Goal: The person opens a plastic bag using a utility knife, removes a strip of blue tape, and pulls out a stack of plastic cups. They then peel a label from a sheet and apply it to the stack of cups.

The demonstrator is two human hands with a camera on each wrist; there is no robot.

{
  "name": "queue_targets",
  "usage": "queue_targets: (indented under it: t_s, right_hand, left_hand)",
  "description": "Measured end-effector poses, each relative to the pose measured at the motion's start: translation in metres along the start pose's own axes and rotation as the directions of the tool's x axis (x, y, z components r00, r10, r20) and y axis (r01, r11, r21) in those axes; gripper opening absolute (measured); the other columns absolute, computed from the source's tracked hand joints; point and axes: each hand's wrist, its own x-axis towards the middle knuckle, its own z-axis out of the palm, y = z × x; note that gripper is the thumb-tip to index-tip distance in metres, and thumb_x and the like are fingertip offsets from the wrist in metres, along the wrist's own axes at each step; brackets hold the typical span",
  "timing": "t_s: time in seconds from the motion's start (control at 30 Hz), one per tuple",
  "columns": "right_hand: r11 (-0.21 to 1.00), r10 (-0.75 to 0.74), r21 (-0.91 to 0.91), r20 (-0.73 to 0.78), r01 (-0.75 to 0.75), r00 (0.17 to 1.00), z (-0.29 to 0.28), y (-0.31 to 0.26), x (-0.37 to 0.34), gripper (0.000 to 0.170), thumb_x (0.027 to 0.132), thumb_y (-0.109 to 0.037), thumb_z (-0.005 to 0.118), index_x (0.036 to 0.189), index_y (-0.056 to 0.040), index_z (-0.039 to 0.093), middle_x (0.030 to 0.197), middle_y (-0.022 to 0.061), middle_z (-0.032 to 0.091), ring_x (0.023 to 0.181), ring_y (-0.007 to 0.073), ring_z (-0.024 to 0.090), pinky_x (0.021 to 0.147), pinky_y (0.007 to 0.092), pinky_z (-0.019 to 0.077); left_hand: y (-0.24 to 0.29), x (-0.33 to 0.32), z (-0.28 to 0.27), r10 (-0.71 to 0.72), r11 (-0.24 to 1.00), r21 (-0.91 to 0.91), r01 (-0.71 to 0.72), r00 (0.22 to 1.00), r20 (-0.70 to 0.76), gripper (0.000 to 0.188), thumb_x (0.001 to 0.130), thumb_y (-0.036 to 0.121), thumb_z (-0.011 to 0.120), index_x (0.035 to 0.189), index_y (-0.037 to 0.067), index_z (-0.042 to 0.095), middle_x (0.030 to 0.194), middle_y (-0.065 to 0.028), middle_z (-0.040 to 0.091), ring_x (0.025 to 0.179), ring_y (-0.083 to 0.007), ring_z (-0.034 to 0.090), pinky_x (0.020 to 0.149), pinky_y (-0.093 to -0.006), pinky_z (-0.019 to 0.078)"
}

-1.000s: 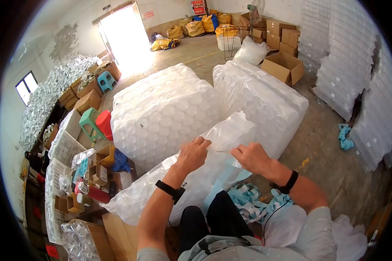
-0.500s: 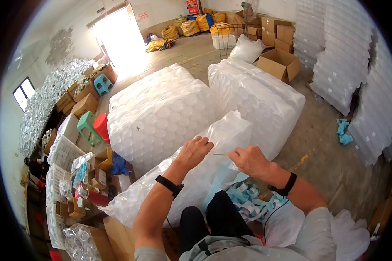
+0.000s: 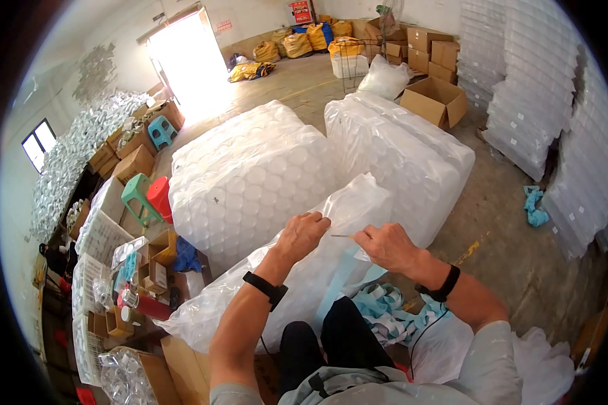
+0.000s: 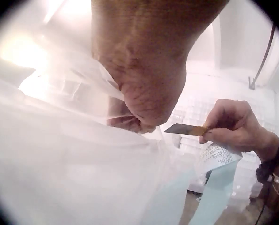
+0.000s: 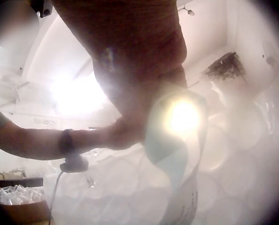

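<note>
One blade is pinched by the right hand, its tip aimed toward the left hand, in which the plastic bag beneath is gripped. Should the blade snag on wrinkles, it could be jerked into those fingers, or the bag torn.

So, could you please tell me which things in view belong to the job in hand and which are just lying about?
Apparently part of the job:
left hand, gripping plastic film
right hand, holding a blade
nearest wrapped bundle
pale blue strip

Seemingly just lying about:
green stool
blue stool
open cardboard box
red flask
</note>
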Motion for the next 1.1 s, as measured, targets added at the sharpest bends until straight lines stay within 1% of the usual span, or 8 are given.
queue_targets:
  t_s: [0.27,0.33,0.43,0.57,0.63,0.73,1.0,1.1]
  right_hand:
    - [1.000,-0.002,0.002,0.004,0.002,1.000,0.001,0.002,0.004,0.008,0.086,-0.007,0.066,0.087,-0.0072,0.058,0.072,0.0093,0.061,0.056,0.0304,0.064,0.049,0.0408,0.0502]
    - [1.000,-0.010,0.023,0.067,0.009,0.998,-0.001,0.002,0.006,0.007,0.087,-0.008,0.066,0.090,-0.0055,0.061,0.075,0.0128,0.066,0.061,0.0312,0.069,0.053,0.0420,0.0544]
    - [1.000,-0.025,0.000,0.086,0.025,0.996,-0.003,0.001,0.008,0.007,0.087,-0.009,0.066,0.090,-0.0057,0.061,0.075,0.0123,0.066,0.061,0.0309,0.069,0.054,0.0421,0.0545]
    - [0.999,-0.026,0.020,0.052,0.025,0.998,0.001,0.003,0.005,0.007,0.087,-0.009,0.066,0.091,-0.0054,0.061,0.075,0.0119,0.065,0.061,0.0312,0.069,0.054,0.0423,0.0546]
    - [0.999,-0.016,0.041,-0.008,0.016,1.000,0.003,0.005,0.001,0.006,0.087,-0.008,0.066,0.089,-0.0081,0.061,0.073,0.0088,0.062,0.057,0.0302,0.065,0.050,0.0406,0.0507]
    - [0.999,0.014,0.042,0.048,-0.016,0.999,0.000,0.001,-0.002,0.008,0.088,-0.010,0.066,0.092,-0.0051,0.061,0.075,0.0119,0.065,0.060,0.0323,0.069,0.053,0.0430,0.0545]
    - [1.000,-0.003,-0.005,0.058,0.004,0.998,0.004,0.001,0.003,0.008,0.087,-0.010,0.066,0.090,-0.0063,0.060,0.076,0.0122,0.066,0.060,0.0310,0.070,0.051,0.0427,0.0543]
    - [0.999,0.012,-0.033,0.080,-0.009,0.997,0.008,0.004,0.005,0.008,0.086,-0.009,0.066,0.090,-0.0066,0.059,0.077,0.0124,0.066,0.061,0.0316,0.069,0.051,0.0430,0.0544]
  left_hand:
    - [-0.002,0.002,-0.001,-0.050,0.993,-0.104,0.048,0.999,-0.009,0.005,0.092,0.007,0.065,0.094,0.007,0.070,0.088,-0.0140,0.069,0.083,-0.0380,0.070,0.074,-0.0485,0.0566]
    - [-0.003,0.002,0.000,-0.049,0.993,-0.108,0.046,0.999,-0.022,0.005,0.092,0.007,0.065,0.095,0.007,0.070,0.088,-0.0142,0.069,0.082,-0.0383,0.070,0.074,-0.0488,0.0564]
    - [-0.002,0.002,0.000,-0.050,0.992,-0.117,0.045,0.998,-0.038,0.005,0.092,0.007,0.065,0.094,0.007,0.070,0.086,-0.0145,0.068,0.082,-0.0386,0.070,0.074,-0.0491,0.0561]
    - [0.000,0.002,-0.004,-0.073,0.987,-0.142,0.069,0.997,-0.026,0.005,0.093,0.008,0.066,0.094,0.006,0.071,0.087,-0.0147,0.070,0.084,-0.0392,0.070,0.075,-0.0488,0.0563]
    - [-0.002,0.001,-0.004,-0.095,0.980,-0.176,0.088,0.995,-0.032,0.005,0.093,0.008,0.068,0.095,0.006,0.072,0.089,-0.0149,0.071,0.085,-0.0393,0.070,0.076,-0.0486,0.0565]
    - [0.000,0.002,-0.005,-0.117,0.971,-0.214,0.108,0.993,-0.027,0.005,0.093,0.007,0.069,0.097,0.005,0.073,0.092,-0.0153,0.073,0.086,-0.0396,0.071,0.077,-0.0484,0.0568]
    - [-0.002,0.002,-0.002,-0.133,0.966,-0.226,0.123,0.991,-0.029,0.007,0.094,0.008,0.070,0.098,0.005,0.074,0.092,-0.0169,0.073,0.087,-0.0403,0.071,0.076,-0.0490,0.0562]
    - [-0.006,0.000,0.001,-0.210,0.917,-0.362,0.170,0.975,-0.072,0.008,0.095,0.008,0.069,0.099,0.004,0.073,0.091,-0.0195,0.071,0.087,-0.0409,0.070,0.075,-0.0486,0.0551]
